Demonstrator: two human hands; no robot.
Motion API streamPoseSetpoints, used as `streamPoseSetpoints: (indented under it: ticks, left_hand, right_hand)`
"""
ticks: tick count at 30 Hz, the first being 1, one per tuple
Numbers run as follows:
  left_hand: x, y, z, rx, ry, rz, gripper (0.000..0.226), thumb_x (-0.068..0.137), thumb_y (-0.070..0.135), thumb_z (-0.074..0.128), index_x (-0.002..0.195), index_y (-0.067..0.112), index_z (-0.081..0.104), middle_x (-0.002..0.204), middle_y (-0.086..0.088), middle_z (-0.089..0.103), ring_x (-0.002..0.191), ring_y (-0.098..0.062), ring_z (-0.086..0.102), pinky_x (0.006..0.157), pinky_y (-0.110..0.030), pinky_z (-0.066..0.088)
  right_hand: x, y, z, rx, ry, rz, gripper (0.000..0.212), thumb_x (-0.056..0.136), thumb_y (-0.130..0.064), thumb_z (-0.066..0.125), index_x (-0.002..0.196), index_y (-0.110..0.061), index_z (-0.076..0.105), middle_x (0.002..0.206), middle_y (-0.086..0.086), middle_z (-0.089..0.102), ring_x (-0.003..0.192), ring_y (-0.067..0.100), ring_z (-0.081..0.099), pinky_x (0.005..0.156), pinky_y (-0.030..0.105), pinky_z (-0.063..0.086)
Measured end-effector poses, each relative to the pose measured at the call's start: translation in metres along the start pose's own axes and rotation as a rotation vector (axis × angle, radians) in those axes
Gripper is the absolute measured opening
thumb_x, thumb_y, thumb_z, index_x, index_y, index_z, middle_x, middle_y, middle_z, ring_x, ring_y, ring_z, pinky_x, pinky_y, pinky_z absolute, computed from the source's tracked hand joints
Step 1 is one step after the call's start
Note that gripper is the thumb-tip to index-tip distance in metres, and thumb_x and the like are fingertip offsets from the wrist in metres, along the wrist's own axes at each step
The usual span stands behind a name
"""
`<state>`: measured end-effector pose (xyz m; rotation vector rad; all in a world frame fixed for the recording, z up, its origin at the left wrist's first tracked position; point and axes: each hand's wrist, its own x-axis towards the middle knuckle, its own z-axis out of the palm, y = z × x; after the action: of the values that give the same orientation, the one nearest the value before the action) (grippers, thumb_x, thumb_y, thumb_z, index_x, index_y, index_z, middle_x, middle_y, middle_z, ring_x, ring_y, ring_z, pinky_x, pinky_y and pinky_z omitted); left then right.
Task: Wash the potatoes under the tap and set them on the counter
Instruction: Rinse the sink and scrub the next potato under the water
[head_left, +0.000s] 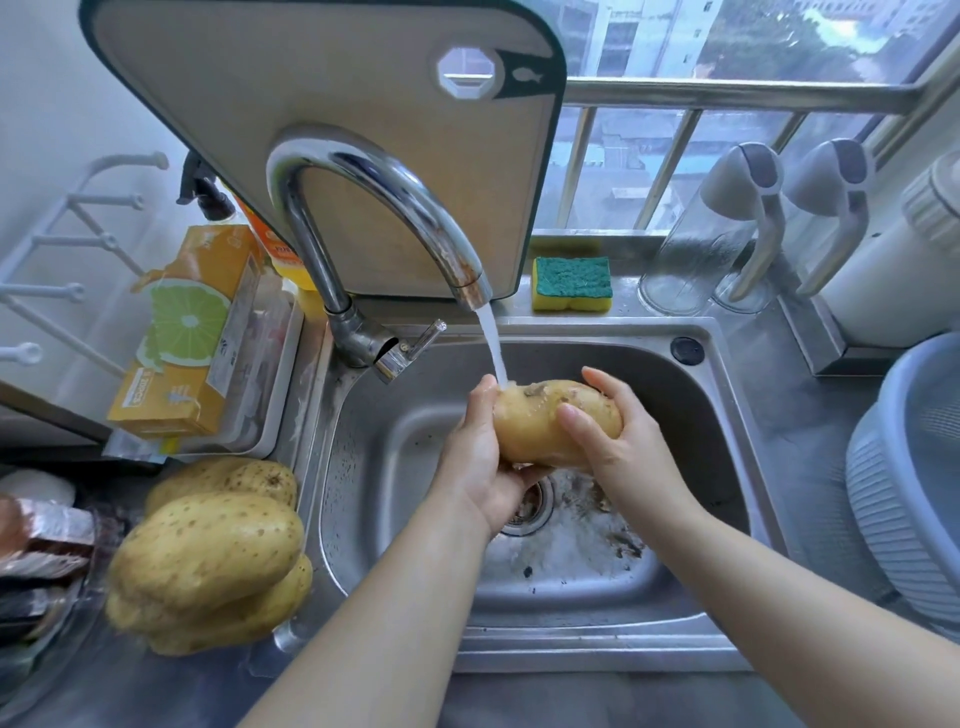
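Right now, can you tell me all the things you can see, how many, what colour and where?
potato under the tap: 1, yellow-brown, held over the sink
potatoes on the counter: at least 3, yellow-brown, piled left of the sink
tap: 1, silver, running, behind the sink
sink: 1, steel, middle, dirt specks near the drain
cutting board: 1, beige with dark rim, leaning behind the tap
sponge: 1, green on yellow, ledge behind the sink
box with a citrus picture: 1, orange, left of the tap
clear bottles: 2, grey tops, right ledge
basin: 1, grey-blue, far right
left hand: 1, gripping the potato's left end
right hand: 1, gripping its right end
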<state>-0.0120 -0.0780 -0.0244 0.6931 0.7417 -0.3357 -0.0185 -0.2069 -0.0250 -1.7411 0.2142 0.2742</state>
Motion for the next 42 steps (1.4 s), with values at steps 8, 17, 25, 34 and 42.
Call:
streamPoseSetpoints:
  ticks: [8,17,25,34,42]
  left_hand:
    - [-0.008,-0.006,-0.022,0.41,-0.121,0.388,0.043,0.077,0.041,0.067,0.116,0.022,0.057,0.112,-0.003,0.067,0.103,-0.018,0.064,0.094,-0.036,0.051]
    - [-0.003,0.008,-0.04,0.719,-0.035,0.345,0.053,0.064,0.044,0.08,0.109,0.024,0.064,0.109,-0.003,0.071,0.1,-0.02,0.069,0.094,-0.045,0.052]
    - [0.001,0.002,-0.025,0.566,0.22,0.224,0.022,0.092,0.033,0.058,0.089,0.016,0.071,0.093,-0.007,0.074,0.088,-0.023,0.07,0.083,-0.043,0.057]
    - [-0.01,-0.002,-0.035,0.564,-0.077,0.002,0.027,0.085,0.027,0.068,0.104,0.009,0.065,0.102,-0.011,0.07,0.092,-0.02,0.066,0.084,-0.038,0.056]
    - [-0.011,-0.006,-0.024,0.297,0.093,0.012,0.044,0.081,0.046,0.066,0.109,0.012,0.063,0.103,-0.013,0.069,0.091,-0.023,0.066,0.063,-0.033,0.057]
  right_hand:
    - [0.013,-0.001,0.023,0.423,0.06,0.392,0.059,0.074,-0.041,0.078,0.122,-0.015,0.057,0.117,0.01,0.064,0.099,0.024,0.068,0.074,0.042,0.061]
    - [0.02,-0.009,0.033,0.099,0.063,0.258,0.027,0.089,-0.044,0.062,0.101,-0.02,0.062,0.097,0.003,0.067,0.091,0.021,0.068,0.082,0.048,0.059]
    - [0.021,-0.002,0.037,-0.011,0.075,0.203,0.035,0.086,-0.049,0.063,0.103,-0.019,0.063,0.1,0.001,0.068,0.095,0.019,0.067,0.087,0.046,0.056]
    - [0.032,-0.008,0.024,-0.181,0.015,0.171,0.036,0.099,-0.043,0.046,0.11,-0.014,0.063,0.094,0.0,0.065,0.095,0.019,0.063,0.091,0.042,0.053]
    - [0.026,-0.01,0.028,-0.243,-0.101,-0.028,0.051,0.078,-0.047,0.073,0.122,-0.032,0.051,0.114,-0.007,0.06,0.105,0.011,0.06,0.093,0.035,0.053]
